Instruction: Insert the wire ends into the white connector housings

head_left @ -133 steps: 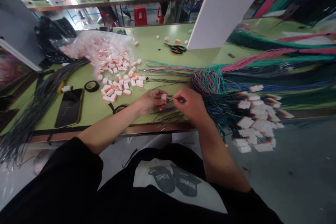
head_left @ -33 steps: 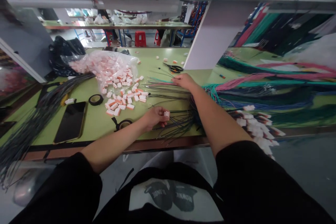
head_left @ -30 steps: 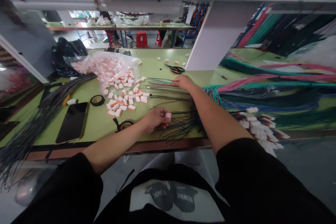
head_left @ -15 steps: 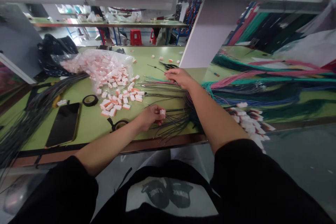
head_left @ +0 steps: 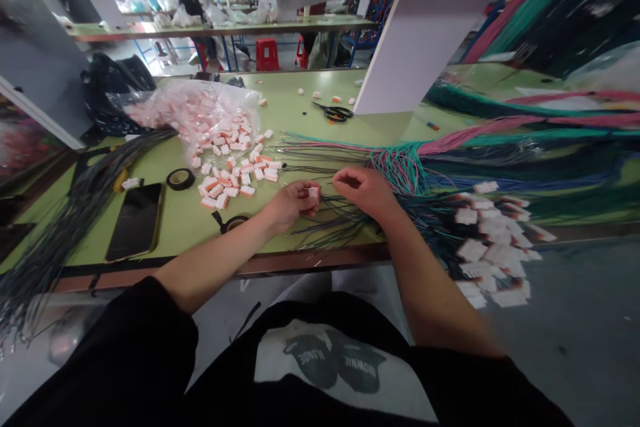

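My left hand (head_left: pixel 296 205) pinches a small white and orange connector (head_left: pixel 314 193) above the green table, over loose dark wires. Close to its right, my right hand (head_left: pixel 361 188) is closed, thumb and fingertips together; a thin wire end seems to show at the tips, too small to make out. Under and beyond my hands lie dark wires (head_left: pixel 345 217) and a bundle of green and pink wires (head_left: pixel 405 163). Left of them is a pile of white and orange connectors (head_left: pixel 230 180), partly spilling from a clear plastic bag (head_left: pixel 195 110).
A phone (head_left: pixel 135 221), a black tape roll (head_left: pixel 181 179) and grey wires (head_left: pixel 55 227) lie at the left. Scissors (head_left: pixel 334 112) rest by a white upright panel (head_left: pixel 400 47). Wired connectors (head_left: pixel 495 240) hang over the front edge at the right.
My right hand has come back from the far wires, near the scissors, to beside my left hand. My left hand still holds the connector. The view has shifted a little.
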`<state>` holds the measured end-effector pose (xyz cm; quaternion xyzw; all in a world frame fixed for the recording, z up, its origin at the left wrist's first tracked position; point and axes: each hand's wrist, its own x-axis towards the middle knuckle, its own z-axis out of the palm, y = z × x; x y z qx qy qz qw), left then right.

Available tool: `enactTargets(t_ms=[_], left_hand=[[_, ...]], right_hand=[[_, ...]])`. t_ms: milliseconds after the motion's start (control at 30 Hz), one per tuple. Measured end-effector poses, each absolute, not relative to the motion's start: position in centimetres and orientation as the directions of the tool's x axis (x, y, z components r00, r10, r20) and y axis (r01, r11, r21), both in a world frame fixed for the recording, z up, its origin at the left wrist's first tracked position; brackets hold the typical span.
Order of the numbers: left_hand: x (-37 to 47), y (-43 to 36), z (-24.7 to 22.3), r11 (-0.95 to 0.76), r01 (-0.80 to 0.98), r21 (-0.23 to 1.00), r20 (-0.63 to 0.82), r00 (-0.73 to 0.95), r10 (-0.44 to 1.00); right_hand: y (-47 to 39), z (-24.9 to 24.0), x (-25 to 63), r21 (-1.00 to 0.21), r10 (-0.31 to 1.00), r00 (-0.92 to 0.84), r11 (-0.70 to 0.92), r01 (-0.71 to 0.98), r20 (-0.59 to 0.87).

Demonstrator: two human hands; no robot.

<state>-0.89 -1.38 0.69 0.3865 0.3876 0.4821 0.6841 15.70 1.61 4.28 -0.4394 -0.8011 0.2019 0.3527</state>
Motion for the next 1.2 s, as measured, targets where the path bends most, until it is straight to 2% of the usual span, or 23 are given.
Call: enactTargets(t_ms=[333, 667, 900, 1200], left_hand=[[-0.8, -1.6, 0.8, 0.243, -0.353, 0.903, -0.161, 0.246, 0.956], [-0.9, -1.4, 0.2, 0.186, -0.318, 0.930, -0.112, 0.235, 0.965], [-0.7, -1.9, 0.7, 0.163, -0.274, 0.948, -0.110, 0.198, 0.974], [-0.7, -2.2, 1.1, 0.155, -0.211, 0.965, -0.102, 0.242, 0.965]], right_hand=[[0.2, 3.1, 15.8, -0.536, 0.851, -0.297, 0.508, 0.674, 0.433], [-0.4, 3.5, 15.3, -0.422, 0.864, -0.299, 0.467, 0.777, 0.406], [-0.4, 3.4, 15.0, -0.476, 0.862, -0.306, 0.483, 0.735, 0.403], [-0.5, 2.7, 14.4, -0.548, 0.883, -0.311, 0.464, 0.696, 0.352]])
